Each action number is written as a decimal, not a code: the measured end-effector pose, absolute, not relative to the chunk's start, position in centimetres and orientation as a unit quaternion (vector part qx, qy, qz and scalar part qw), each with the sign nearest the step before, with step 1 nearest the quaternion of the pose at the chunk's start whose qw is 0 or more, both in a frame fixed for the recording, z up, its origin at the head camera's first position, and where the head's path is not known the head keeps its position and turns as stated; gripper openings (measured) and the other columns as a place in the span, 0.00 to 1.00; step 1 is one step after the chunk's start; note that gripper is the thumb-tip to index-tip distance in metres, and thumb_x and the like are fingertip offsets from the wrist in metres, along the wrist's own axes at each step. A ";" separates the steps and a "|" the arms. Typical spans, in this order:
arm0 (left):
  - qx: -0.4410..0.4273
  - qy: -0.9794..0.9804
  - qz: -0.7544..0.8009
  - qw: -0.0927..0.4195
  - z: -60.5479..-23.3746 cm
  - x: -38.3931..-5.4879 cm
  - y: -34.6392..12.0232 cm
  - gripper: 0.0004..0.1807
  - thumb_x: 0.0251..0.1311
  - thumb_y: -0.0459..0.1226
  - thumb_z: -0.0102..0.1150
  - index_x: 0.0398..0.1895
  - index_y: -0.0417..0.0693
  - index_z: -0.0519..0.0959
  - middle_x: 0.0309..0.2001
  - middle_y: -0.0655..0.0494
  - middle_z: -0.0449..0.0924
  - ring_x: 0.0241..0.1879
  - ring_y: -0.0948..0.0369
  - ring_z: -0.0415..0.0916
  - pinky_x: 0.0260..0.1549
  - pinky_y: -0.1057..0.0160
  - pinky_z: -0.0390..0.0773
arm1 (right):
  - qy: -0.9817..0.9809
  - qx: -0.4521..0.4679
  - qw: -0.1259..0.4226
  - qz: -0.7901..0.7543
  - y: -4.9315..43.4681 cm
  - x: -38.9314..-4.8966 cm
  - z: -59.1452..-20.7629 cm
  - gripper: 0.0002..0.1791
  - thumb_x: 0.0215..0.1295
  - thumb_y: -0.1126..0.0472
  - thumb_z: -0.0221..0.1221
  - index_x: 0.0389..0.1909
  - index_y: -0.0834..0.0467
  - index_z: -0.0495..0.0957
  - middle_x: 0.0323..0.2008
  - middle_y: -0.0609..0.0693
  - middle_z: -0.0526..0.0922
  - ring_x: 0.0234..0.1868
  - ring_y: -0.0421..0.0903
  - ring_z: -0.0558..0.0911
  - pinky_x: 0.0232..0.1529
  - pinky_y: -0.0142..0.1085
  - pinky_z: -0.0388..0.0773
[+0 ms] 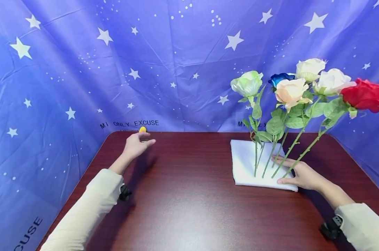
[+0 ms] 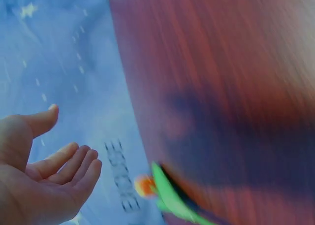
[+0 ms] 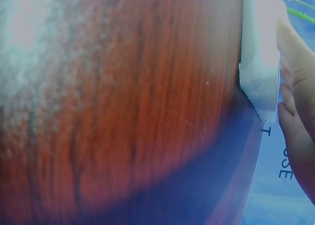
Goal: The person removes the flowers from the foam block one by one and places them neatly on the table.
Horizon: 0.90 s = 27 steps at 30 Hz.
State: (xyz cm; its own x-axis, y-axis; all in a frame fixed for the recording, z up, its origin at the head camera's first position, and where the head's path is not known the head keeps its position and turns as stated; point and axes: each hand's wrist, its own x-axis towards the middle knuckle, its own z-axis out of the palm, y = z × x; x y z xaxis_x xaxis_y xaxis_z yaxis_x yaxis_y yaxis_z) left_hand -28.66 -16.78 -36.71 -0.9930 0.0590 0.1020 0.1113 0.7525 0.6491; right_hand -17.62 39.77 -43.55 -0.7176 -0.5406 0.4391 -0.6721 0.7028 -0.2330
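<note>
My left hand [image 1: 136, 144] hovers over the table's far left, thumb and fingers parted and nothing between them. Just behind it shows a small yellow flower head [image 1: 142, 129], mostly hidden by the hand. In the left wrist view this flower looks orange [image 2: 145, 186], with blurred green leaves [image 2: 173, 199], apart from the left hand [image 2: 54, 178]. On the right, a white foam board [image 1: 244, 164] holds several upright artificial roses: pale green [image 1: 247, 84], blue [image 1: 280, 79], peach [image 1: 290, 92], white [image 1: 333, 82] and red [image 1: 366, 94]. My right hand [image 1: 307, 175] rests on the board's right side, fingers behind the stems.
The dark red wooden table [image 1: 183, 195] has a blue star-printed cloth [image 1: 176, 62] hanging behind and beside it. The tall roses lean to the right above my right hand. A small black camera [image 1: 124, 192] sits on the left wrist and another [image 1: 331, 227] on the right.
</note>
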 end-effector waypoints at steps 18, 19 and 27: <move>-0.172 -0.816 -0.552 -0.007 -36.3 -27.9 -2.6 0.25 0.56 0.39 0.67 0.56 0.39 0.77 0.57 0.43 0.80 0.59 0.47 0.76 0.62 0.55 0.76 | -0.898 0.344 0.180 0.207 40.1 -17.7 -43.8 0.41 0.34 0.58 0.77 0.54 0.67 0.77 0.59 0.44 0.77 0.65 0.13 0.57 0.62 0.06 0.51; -0.181 -0.810 -0.558 -0.010 -36.3 -27.8 -1.9 0.25 0.56 0.38 0.67 0.56 0.39 0.76 0.57 0.43 0.80 0.59 0.48 0.76 0.62 0.55 0.76 | -0.898 0.345 0.181 0.207 40.1 -17.7 -43.8 0.41 0.34 0.58 0.77 0.54 0.68 0.77 0.59 0.44 0.77 0.65 0.13 0.57 0.62 0.06 0.52; -0.222 -0.789 -0.571 -0.041 -36.3 -26.4 3.0 0.26 0.55 0.38 0.68 0.58 0.42 0.76 0.58 0.48 0.80 0.60 0.53 0.77 0.63 0.60 0.75 | -0.902 0.336 0.184 0.197 39.9 -17.7 -43.8 0.40 0.32 0.56 0.78 0.52 0.67 0.78 0.51 0.61 0.84 0.64 0.12 0.55 0.61 0.05 0.50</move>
State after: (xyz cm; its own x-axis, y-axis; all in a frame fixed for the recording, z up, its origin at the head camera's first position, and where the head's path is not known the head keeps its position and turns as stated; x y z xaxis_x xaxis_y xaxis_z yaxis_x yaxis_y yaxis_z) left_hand -26.36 3.03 -36.26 -0.8979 0.3979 0.1885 0.3035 0.2490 0.9197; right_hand -17.75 39.91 -43.82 -0.7066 -0.5338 0.4645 -0.6789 0.6964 -0.2325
